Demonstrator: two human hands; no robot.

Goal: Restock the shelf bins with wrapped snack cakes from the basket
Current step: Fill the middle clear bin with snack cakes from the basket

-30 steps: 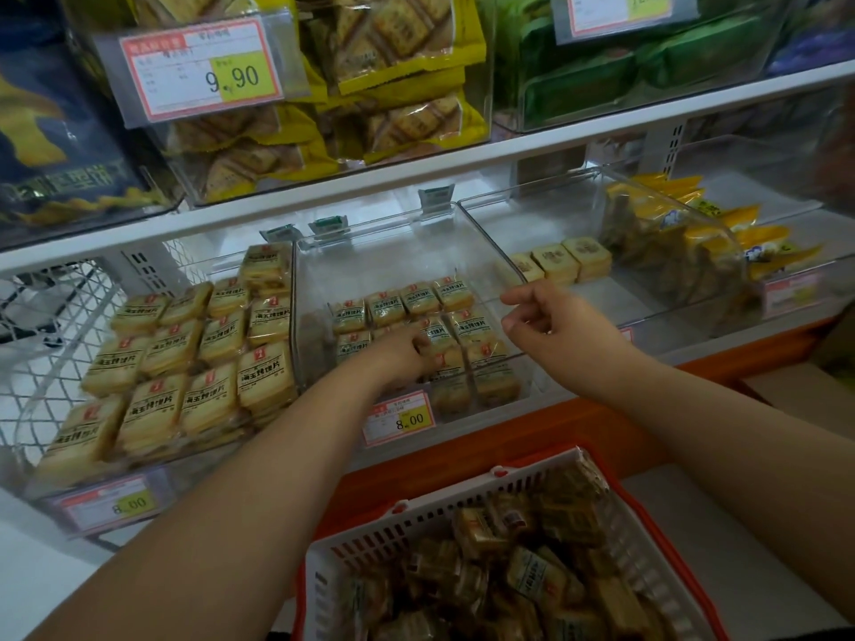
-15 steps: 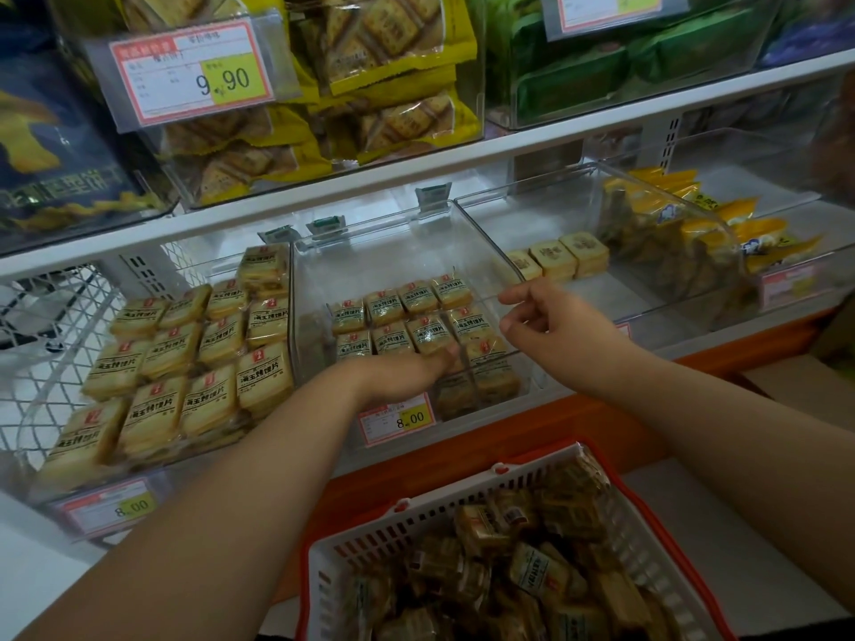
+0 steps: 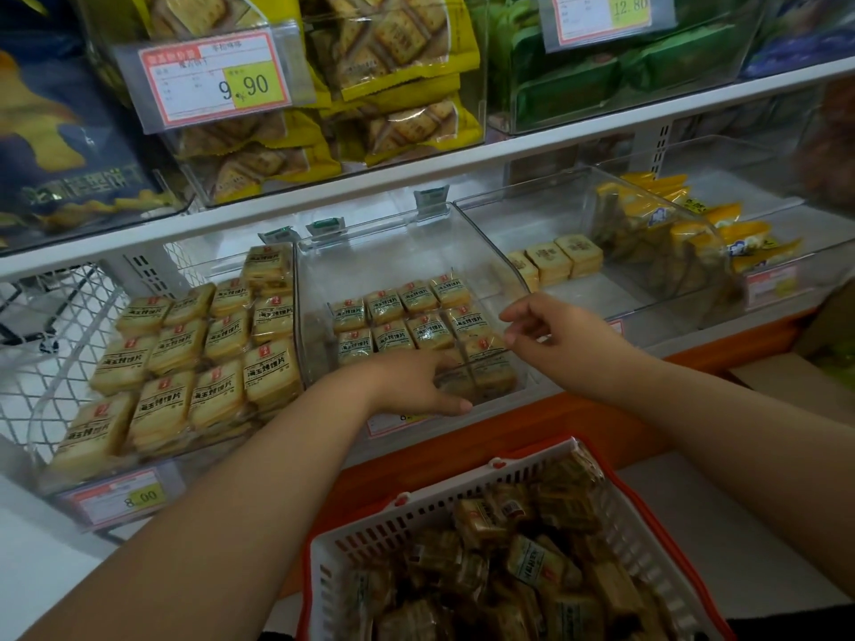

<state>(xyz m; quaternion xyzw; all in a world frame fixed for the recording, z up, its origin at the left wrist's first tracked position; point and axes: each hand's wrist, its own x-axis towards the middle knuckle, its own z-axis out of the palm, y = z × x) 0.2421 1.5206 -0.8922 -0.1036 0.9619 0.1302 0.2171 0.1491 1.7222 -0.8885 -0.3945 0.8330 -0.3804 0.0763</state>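
Both hands at the middle clear plastic shelf bin (image 3: 490, 252), white plastic basket with red rim (image 3: 444, 515) below them.

Left hand (image 3: 412, 386) is at the bin's front wall, fingers straight and together, pointing right, over the front-row wrapped square snack cakes with green-and-red labels (image 3: 418, 316); can't tell if it touches cakes or only the wall. Right hand (image 3: 555, 335) hovers at the bin's right front corner, fingers loosely curled, thumb and forefinger close together, nothing visibly held. Cakes lie in neat rows on the bin floor, rear half bare. Basket holds a loose pile of the same wrapped cakes. Left neighbouring clear bin (image 3: 287, 252) is packed with larger yellow-wrapped cakes (image 3: 185, 363); yellow price tag reading 8.00 (image 3: 139, 497) on its front.
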